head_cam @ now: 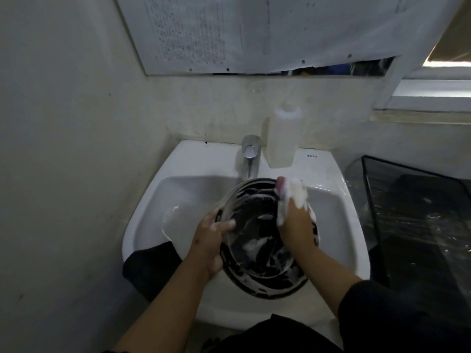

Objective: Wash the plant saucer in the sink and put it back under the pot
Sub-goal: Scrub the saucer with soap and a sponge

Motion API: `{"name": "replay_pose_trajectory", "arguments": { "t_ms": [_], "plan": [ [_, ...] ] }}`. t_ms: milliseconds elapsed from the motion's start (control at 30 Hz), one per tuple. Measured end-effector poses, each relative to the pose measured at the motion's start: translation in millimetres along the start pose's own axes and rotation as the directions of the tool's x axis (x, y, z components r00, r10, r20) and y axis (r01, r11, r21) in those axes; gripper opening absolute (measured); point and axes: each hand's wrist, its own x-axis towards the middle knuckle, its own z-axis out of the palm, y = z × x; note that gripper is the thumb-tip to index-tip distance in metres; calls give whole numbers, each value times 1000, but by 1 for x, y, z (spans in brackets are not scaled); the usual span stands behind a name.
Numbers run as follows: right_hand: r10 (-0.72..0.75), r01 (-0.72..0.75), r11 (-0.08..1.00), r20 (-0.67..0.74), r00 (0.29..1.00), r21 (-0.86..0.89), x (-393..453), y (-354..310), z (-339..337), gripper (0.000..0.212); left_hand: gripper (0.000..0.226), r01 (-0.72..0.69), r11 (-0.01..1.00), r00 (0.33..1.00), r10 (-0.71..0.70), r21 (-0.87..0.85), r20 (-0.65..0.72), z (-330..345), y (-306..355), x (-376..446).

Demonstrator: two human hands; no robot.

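Note:
The black round plant saucer (257, 240) is tilted over the white sink (193, 194), streaked with soap foam. My left hand (210, 240) grips its left rim, thumb curled over the inside. My right hand (293, 212) is covered in foam and presses a soapy sponge (281, 187) against the saucer's upper right rim; only a pinkish corner of the sponge shows. The pot is not in view.
A chrome faucet (249, 154) stands at the back of the basin, with a white plastic bottle (281, 138) to its right. A dark wire-mesh basket (418, 212) sits right of the sink. A wall closes the left side; a paper-covered mirror hangs above.

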Motion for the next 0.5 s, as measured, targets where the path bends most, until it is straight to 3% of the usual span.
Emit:
{"name": "replay_pose_trajectory", "arguments": {
  "t_ms": [33, 100, 167, 233, 300, 367, 433, 500],
  "plan": [
    [-141, 141, 989, 17, 990, -40, -5, -4, 6, 47, 34, 7, 1000, 1000, -7, 3, 0, 3, -3, 0],
    [-225, 226, 974, 116, 967, 3, -15, -19, 13, 60, 28, 22, 1000, 1000, -22, 6, -12, 7, -11, 1],
    [-245, 243, 969, 289, 926, 42, -27, -37, 12, 50, 25, 23, 1000, 999, -24, -19, -42, 7, -16, 6],
    [-370, 374, 926, 327, 870, 53, -42, -39, 8, 41, 22, 21, 999, 998, -23, -28, -64, 3, -16, 10],
    [-443, 503, 861, 370, 817, -80, -45, -28, -4, 35, 25, 25, 999, 998, -26, -25, -54, 0, -17, 13],
    [-374, 520, 810, 442, 815, -273, -38, -16, -17, 42, 29, 42, 996, 998, -45, -74, -32, -2, -20, 13],
    [-148, 366, 836, 473, 868, -409, -25, 0, -20, 57, 32, 67, 992, 998, -68, -103, -9, -2, -24, 10],
    [3, 185, 910, 453, 892, -370, -14, 3, -19, 63, 34, 81, 994, 996, -78, -71, 44, -1, -29, 8]
  ]
}}
